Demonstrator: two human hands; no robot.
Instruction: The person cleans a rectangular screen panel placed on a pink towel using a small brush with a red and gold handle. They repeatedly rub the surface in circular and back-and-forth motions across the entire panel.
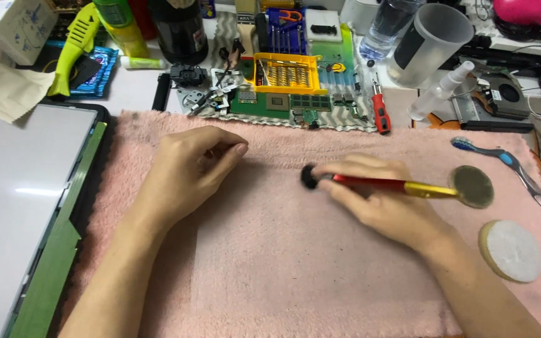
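The right hand [383, 203] is clamping its fingers on a red-handled brush [370, 183]; the left hand [186, 169], fingers curled together, is resting on the pink towel [283, 263].

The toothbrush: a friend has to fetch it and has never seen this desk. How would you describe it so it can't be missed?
Start at the pink towel covering the desk and follow it to its far right corner. The toothbrush lies there at a slant, right of the dark round pad. It alone has a grey-and-blue handle with blue bristles.
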